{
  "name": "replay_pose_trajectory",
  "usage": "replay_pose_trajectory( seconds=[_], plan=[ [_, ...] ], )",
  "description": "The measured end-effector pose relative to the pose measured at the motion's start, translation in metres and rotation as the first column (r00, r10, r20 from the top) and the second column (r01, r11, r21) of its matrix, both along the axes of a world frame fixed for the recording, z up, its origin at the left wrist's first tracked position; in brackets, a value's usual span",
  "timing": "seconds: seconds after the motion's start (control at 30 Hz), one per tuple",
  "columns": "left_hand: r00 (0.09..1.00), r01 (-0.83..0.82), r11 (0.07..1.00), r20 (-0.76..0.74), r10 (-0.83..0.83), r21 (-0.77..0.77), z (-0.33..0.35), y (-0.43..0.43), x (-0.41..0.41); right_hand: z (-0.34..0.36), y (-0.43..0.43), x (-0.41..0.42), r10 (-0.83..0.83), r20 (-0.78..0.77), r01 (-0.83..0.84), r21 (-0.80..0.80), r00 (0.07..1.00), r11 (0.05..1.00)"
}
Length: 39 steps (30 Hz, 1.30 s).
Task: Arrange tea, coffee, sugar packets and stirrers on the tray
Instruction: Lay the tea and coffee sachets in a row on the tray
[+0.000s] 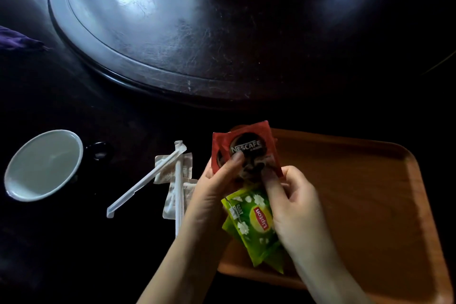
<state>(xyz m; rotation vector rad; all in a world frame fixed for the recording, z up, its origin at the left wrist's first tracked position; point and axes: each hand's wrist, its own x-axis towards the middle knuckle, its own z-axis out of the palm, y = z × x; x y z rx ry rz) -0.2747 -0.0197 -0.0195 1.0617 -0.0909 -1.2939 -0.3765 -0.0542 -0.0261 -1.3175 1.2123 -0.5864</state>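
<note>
Both my hands hold a red Nescafe coffee packet (246, 148) above the left end of the orange-brown tray (365, 195). My left hand (217, 185) pinches its lower left, thumb on the front. My right hand (293, 200) grips its lower right corner. Green Lipton tea packets (254, 224), at least two stacked, lie on the tray's left edge under my hands. Two white wrapped stirrers (148, 180) and pale sugar packets (187, 168) lie on the dark table to the left of the tray.
A white-lined mug (44, 164) with a dark handle stands at the left. A large round dark turntable (197, 32) fills the far table. Purple cloth (17, 39) shows at the left edge.
</note>
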Motion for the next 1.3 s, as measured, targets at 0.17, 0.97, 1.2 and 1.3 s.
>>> replay_pose_trajectory(
  seconds=[0.17,0.97,1.2,1.3],
  plan=[
    [0.948,-0.303,0.953,0.11,0.3,0.017,0.001,0.005,0.015,0.005,-0.013,-0.006,-0.134,-0.026,0.128,-0.163,0.991,0.978],
    [0.92,-0.334,0.937,0.248,0.302,0.099,-0.001,0.051,0.005,-0.015,-0.037,0.012,-0.376,-0.053,0.377,0.008,0.925,0.926],
    [0.909,-0.356,0.925,0.281,0.309,0.133,-0.003,0.06,0.029,-0.012,-0.051,0.0,-0.248,-0.042,0.251,0.185,0.968,0.95],
    [0.914,-0.346,0.93,0.269,0.303,0.126,-0.002,0.059,0.03,-0.012,-0.041,-0.002,-0.178,-0.257,0.164,-0.075,0.95,0.984]
  ],
)
